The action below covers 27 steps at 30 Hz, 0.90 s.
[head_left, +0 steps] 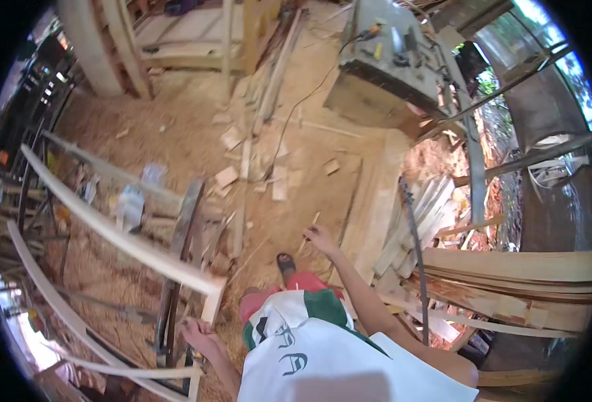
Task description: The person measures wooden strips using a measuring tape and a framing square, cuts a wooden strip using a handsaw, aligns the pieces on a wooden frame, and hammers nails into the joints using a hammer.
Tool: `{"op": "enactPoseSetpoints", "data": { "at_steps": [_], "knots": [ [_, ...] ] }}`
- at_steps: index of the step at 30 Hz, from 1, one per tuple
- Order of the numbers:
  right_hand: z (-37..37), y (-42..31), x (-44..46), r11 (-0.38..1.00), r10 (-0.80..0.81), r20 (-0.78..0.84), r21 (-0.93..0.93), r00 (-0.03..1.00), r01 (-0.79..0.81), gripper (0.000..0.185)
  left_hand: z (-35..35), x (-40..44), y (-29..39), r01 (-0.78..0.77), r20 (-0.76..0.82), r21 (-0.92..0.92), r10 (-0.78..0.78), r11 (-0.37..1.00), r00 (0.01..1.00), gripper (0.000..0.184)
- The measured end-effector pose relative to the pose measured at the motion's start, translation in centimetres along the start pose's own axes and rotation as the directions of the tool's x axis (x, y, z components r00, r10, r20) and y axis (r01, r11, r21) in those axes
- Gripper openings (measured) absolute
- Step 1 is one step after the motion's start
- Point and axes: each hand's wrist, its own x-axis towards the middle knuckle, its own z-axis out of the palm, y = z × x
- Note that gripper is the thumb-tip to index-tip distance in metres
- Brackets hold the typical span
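Observation:
My right hand (pixel 319 239) is held out over the floor with its fingers closed round a thin, light stick (pixel 316 218). The stick is pencil-like, but too small to identify surely. Low on the left, my left hand (pixel 201 336) has its fingers curled, and what they hold, if anything, I cannot make out. Just above it is the squared end of a long curved wooden piece (pixel 128 242), which rests across a dark beam (pixel 175 281). Whether that hand touches the wood, I cannot tell. More curved strips (pixel 61 311) lie farther left.
Wood offcuts (pixel 226 176) and sawdust litter the floor. A workbench (pixel 390 67) with tools stands at the upper right, a cable (pixel 296 107) trailing from it. Stacked boards (pixel 510 266) lie on the right. A wooden frame (pixel 195 53) stands at the upper left.

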Motion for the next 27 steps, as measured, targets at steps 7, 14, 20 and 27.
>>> {"op": "enactPoseSetpoints", "data": {
  "at_steps": [7,14,20,27],
  "knots": [
    [-18.9,-7.1,15.4,0.994,0.09,-0.399,0.098,0.913,-0.055,0.025,18.8,-1.0,-4.8,0.874,0.706,-0.136,-0.574,0.466,0.416,0.023],
    [-46.4,-11.7,33.0,0.95,-0.009,-0.714,0.213,0.7,0.229,0.019,41.0,2.4,-10.3,0.933,0.759,-0.203,-0.554,0.298,0.342,0.021],
    [-70.6,-14.9,58.3,0.996,0.081,-0.85,0.084,0.521,-0.017,0.056,48.9,7.2,-24.7,0.479,0.234,0.529,-0.663,0.701,0.711,0.017],
    [-81.5,-20.6,71.3,0.945,-0.03,-0.715,-0.247,0.699,-0.213,0.066,41.5,-4.2,-31.5,0.215,0.024,0.901,-0.539,0.377,0.842,0.012]
  ]
}}
